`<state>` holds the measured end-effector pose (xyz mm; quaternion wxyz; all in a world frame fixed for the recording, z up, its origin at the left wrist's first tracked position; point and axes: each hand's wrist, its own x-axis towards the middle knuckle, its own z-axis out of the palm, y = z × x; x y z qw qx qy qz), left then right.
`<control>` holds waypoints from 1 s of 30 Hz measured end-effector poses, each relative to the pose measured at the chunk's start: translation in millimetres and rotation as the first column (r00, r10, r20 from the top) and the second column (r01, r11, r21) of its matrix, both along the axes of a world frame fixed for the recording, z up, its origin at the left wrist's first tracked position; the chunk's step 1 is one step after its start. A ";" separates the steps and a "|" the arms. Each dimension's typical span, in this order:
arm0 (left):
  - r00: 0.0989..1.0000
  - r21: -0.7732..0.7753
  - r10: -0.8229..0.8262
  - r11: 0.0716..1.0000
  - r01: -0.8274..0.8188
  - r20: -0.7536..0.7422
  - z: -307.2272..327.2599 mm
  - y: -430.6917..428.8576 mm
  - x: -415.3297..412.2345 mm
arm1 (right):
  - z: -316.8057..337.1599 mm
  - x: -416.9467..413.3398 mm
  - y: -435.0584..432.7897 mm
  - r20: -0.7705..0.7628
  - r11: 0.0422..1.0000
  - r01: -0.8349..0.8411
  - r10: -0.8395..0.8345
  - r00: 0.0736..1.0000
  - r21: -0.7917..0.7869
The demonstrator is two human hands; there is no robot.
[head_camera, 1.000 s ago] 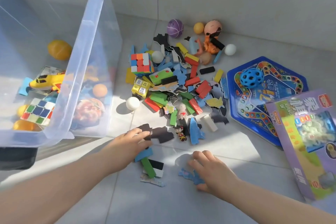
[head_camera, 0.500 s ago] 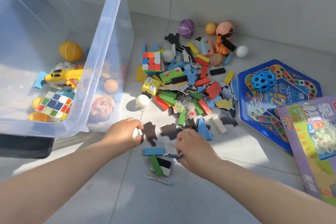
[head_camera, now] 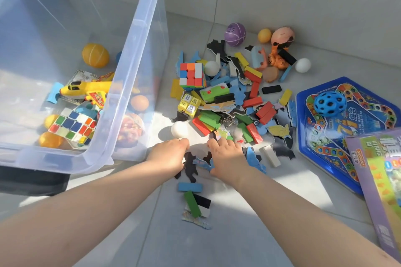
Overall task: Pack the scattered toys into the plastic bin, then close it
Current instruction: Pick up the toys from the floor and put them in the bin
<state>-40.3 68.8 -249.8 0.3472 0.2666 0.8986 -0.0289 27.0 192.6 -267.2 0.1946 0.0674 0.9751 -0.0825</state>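
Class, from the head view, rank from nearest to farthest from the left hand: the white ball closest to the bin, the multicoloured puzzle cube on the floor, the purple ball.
From the left hand:
1. White ball, just ahead of it.
2. Puzzle cube, farther back, slightly right.
3. Purple ball, far back.
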 end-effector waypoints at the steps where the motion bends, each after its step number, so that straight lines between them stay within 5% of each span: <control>1: 1.000 -0.028 -0.005 1.000 0.005 -0.010 -0.1 1.9 -1.1 | 1.7 0.4 0.9 -0.032 0.999 -0.003 0.004 0.999 0.037; 5: 0.999 -0.155 -0.030 0.988 0.024 -0.036 -1.1 14.5 -5.2 | 1.7 7.1 2.5 -0.095 0.999 -0.030 0.031 0.995 0.014; 7: 1.000 -0.192 -0.021 0.981 0.016 -0.022 -0.4 20.2 -5.9 | 18.7 9.5 3.7 0.011 0.987 0.092 -0.092 0.996 -0.131; 12: 0.997 -0.198 0.063 0.979 -0.054 0.041 -0.2 19.8 -6.1 | 29.1 45.0 -4.3 0.153 0.909 -0.024 0.095 0.984 -0.415; 15: 0.992 -0.165 0.108 0.982 -0.097 0.059 1.0 14.9 -6.2 | 25.7 67.4 -28.0 0.201 0.914 -0.080 0.171 0.965 -0.397; 21: 0.987 -0.116 0.156 0.982 -0.151 0.031 6.5 -2.9 -2.3 | 5.7 76.2 -67.2 0.079 0.992 -0.019 0.029 0.996 -0.129; 26: 0.979 -0.050 0.204 0.978 -0.203 0.024 11.7 -15.8 1.7 | 6.0 65.9 -68.7 0.037 0.976 0.048 -0.041 0.998 -0.214; 30: 0.976 -0.065 0.216 0.975 -0.214 0.022 19.2 -17.4 6.9 | 7.8 59.0 -64.8 0.268 0.943 0.112 -0.025 0.963 -0.314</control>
